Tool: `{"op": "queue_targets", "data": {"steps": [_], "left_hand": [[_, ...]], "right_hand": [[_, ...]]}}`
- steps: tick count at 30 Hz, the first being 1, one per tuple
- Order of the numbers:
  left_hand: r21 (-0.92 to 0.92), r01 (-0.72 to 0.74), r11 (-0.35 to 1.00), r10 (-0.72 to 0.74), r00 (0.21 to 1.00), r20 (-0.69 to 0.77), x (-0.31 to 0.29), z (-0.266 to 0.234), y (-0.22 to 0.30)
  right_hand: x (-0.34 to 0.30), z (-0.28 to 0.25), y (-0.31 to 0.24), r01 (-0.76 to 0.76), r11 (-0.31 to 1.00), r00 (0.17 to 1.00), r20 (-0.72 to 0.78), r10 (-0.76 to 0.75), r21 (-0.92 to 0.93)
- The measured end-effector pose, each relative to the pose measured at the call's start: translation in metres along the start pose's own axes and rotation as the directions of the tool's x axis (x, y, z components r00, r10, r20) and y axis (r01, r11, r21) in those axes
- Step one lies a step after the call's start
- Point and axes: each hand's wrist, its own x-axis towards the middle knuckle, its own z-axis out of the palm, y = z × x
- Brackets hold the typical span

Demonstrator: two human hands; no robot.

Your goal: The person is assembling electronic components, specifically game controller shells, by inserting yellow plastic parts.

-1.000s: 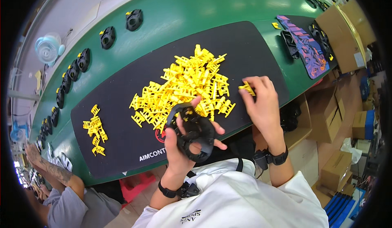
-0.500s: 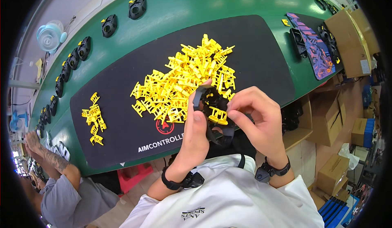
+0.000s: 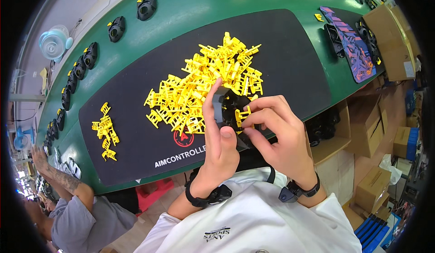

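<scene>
My left hand (image 3: 218,151) holds a black game controller shell (image 3: 222,105), its hollow inner side facing up, with the thumb at its near edge and the fingers along its left side. In my right hand (image 3: 283,133), the thumb and fingertips grip a small yellow plastic bracket (image 3: 241,116) at the right part of the shell. Whether the bracket is seated in the shell cannot be made out. Just beyond both hands lies a big heap of the same yellow brackets (image 3: 199,83) on a black mat (image 3: 285,58). A smaller group of brackets (image 3: 105,128) lies at the mat's left end.
Several black shells with yellow brackets (image 3: 116,29) line the far left edge of the green table (image 3: 190,8). At right are a purple patterned mat (image 3: 346,44), more shells and cardboard boxes (image 3: 389,44). Another person's arm (image 3: 59,176) reaches in at left.
My right fingers have moved left and closed over the yellow bracket at the shell. The shell has turned slightly in my left hand, which is held more upright.
</scene>
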Motion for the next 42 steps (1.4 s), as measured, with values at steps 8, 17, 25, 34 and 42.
{"op": "queue_targets", "data": {"steps": [8,17,25,34,42], "left_hand": [[-0.059,0.036,0.998,-0.032,0.998,0.058,0.001,0.0,-0.001],[0.206,-0.04,0.978,0.043,0.999,-0.013,-0.015,-0.003,-0.01],[0.17,0.12,0.978,-0.137,0.986,0.091,-0.015,-0.002,0.002],[-0.195,0.183,0.964,-0.165,0.981,0.105,0.002,0.003,0.001],[-0.328,0.419,0.847,-0.355,0.904,0.237,0.01,0.0,0.011]], "right_hand": [[0.008,0.002,0.002,-0.168,0.918,0.977,-0.061,0.202,0.361],[0.009,0.011,0.004,-0.13,0.974,0.955,-0.242,0.174,0.188],[0.007,0.017,0.013,0.077,0.992,0.944,-0.313,-0.104,-0.099],[0.018,-0.006,0.024,-0.291,0.797,0.956,0.186,0.225,0.529],[0.015,-0.002,0.036,-0.431,0.5,0.902,0.347,0.256,0.751]]}}
